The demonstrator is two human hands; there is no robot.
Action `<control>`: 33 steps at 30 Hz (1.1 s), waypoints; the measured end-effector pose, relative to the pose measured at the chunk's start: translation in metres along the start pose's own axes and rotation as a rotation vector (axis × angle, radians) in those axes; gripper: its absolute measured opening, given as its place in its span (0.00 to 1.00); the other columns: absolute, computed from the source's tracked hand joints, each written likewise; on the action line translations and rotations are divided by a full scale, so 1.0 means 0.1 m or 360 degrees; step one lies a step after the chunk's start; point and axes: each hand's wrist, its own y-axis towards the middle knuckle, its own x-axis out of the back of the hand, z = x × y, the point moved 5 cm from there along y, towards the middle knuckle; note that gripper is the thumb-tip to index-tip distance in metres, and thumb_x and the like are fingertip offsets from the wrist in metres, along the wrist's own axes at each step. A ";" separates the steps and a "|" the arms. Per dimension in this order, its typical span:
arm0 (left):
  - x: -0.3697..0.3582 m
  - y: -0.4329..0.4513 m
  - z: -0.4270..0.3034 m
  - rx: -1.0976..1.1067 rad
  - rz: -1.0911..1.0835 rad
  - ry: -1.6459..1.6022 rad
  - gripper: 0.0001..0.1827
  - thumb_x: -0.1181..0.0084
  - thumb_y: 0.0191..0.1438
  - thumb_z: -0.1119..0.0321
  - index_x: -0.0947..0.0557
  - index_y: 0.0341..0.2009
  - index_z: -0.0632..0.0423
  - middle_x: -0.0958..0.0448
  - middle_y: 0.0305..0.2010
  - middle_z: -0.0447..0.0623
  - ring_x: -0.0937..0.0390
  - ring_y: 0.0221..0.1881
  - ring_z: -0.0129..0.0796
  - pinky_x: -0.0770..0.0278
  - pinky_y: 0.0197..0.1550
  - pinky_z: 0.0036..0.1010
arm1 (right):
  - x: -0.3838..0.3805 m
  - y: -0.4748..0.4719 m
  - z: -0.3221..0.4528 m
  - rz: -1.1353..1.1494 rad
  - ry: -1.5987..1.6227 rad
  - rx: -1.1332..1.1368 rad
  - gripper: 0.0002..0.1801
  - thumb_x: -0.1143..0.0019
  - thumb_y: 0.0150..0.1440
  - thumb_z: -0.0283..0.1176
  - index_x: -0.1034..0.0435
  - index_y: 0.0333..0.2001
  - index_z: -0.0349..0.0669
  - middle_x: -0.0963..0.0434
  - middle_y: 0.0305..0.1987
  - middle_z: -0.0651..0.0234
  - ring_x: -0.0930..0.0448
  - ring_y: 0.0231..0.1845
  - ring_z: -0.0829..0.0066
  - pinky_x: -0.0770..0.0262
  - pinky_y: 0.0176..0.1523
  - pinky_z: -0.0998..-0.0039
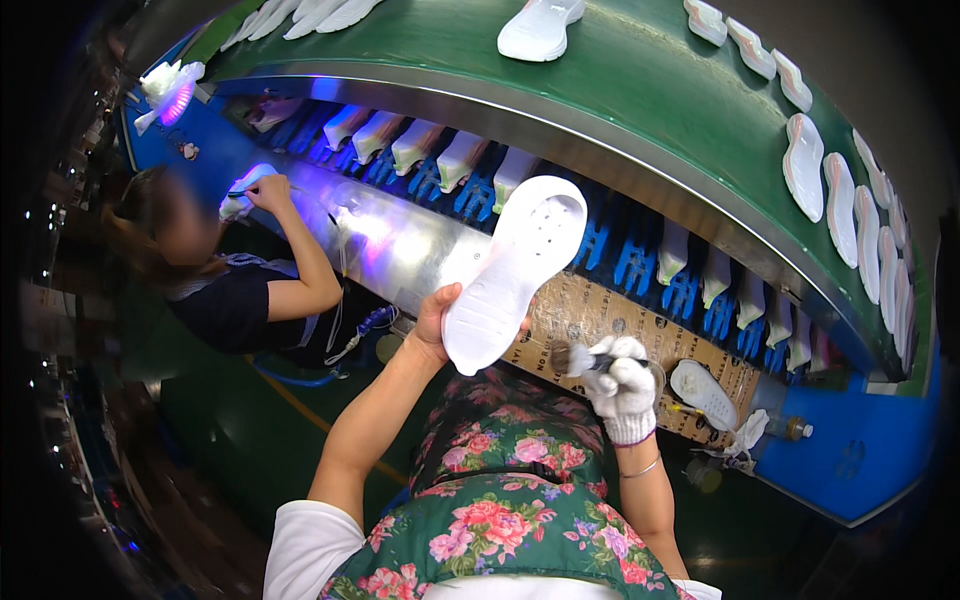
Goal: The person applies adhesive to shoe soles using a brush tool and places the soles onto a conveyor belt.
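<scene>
My bare left hand (pixel 433 321) grips a white shoe sole (pixel 501 277) near its narrower lower end, thumb along one edge and fingertips showing at the other. The sole is tilted up towards me, and several small holes mark its hollow upper end. In a white knitted glove, my right hand (pixel 619 382) is closed around a brush (pixel 585 361) with brown bristles. Those bristles point left and stand apart from the sole. Below both hands runs a work ledge covered with printed brown cardboard (pixel 592 315). A white perforated insole-shaped piece (pixel 703 394) lies on it, right of my gloved hand.
Beyond the ledge, a row of white shoe parts (pixel 463 159) hangs among blue clamps (pixel 474 199). Above it curves a green conveyor belt (pixel 637 90) carrying several white soles (pixel 804 169). A co-worker (pixel 232 277) handles a shoe at left. A bottle (pixel 789 427) lies at right.
</scene>
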 end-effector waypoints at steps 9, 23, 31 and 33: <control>-0.21 -0.05 0.75 0.0375 0.0048 -0.0188 0.51 0.38 0.44 0.49 0.47 0.68 0.53 0.39 0.63 0.66 0.39 0.61 0.71 0.36 0.59 0.58 | -0.07 0.22 0.79 0.0016 -0.0120 0.0548 0.12 0.42 0.55 0.30 0.29 0.44 0.43 0.23 0.49 0.63 0.23 0.47 0.70 0.24 0.47 0.71; -0.48 0.02 0.95 0.0497 -0.0059 0.0597 0.34 0.49 0.58 0.57 0.42 0.64 0.60 0.33 0.59 0.54 0.30 0.56 0.36 0.34 0.59 0.33 | -0.11 0.13 0.74 0.0006 -0.0571 0.0516 0.21 0.42 0.56 0.42 0.31 0.49 0.43 0.23 0.49 0.60 0.24 0.37 0.69 0.24 0.44 0.65; -0.76 0.29 0.80 0.0335 -0.0301 0.1032 0.24 0.54 0.63 0.56 0.31 0.55 0.61 0.27 0.46 0.48 0.30 0.46 0.25 0.31 0.49 0.24 | -0.17 0.11 0.66 -0.0041 -0.0351 0.0513 0.18 0.45 0.57 0.30 0.31 0.50 0.35 0.24 0.50 0.51 0.22 0.37 0.65 0.22 0.44 0.63; -0.73 0.31 0.83 0.0310 -0.0329 0.1101 0.23 0.53 0.62 0.57 0.31 0.54 0.61 0.27 0.45 0.48 0.30 0.44 0.24 0.32 0.47 0.22 | -0.21 0.11 0.65 -0.0087 -0.0390 0.0525 0.18 0.45 0.57 0.30 0.31 0.51 0.34 0.24 0.50 0.51 0.22 0.37 0.65 0.22 0.44 0.63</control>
